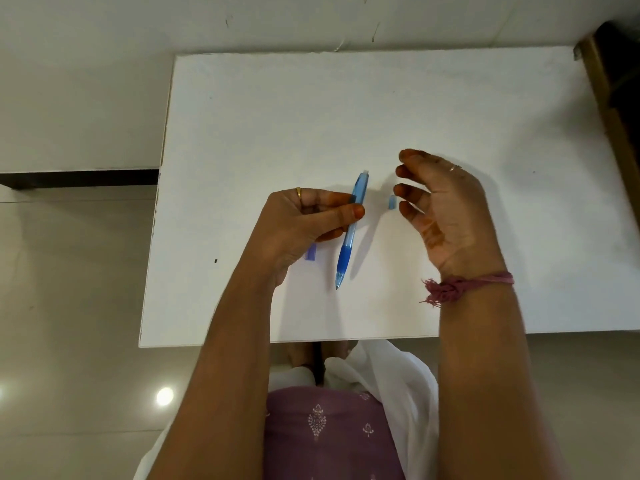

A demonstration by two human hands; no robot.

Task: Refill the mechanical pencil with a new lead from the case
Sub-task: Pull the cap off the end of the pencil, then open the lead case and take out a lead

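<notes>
One slim translucent blue plastic mechanical pencil (351, 226), with a darker rubbery grip near its tip, is pinched in the left hand (304, 226) above the smooth white tabletop (263, 126). The right hand (446, 213) hovers apart, fingers loosely curled around nothing. One small blue cap (392, 202) lies just beside its fingertips; one flat bluish lead case (310, 252) peeks from under the left hand.

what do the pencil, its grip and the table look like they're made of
Pencil: likely see-through blue plastic; the barrel looks pale and lets light through. Grip: darker, solid blue sleeve near the tip, probably rubber, though the look alone can't settle it. Table: matte white board, perhaps laminate over wood; the left edge looks chipped and brownish.
</notes>
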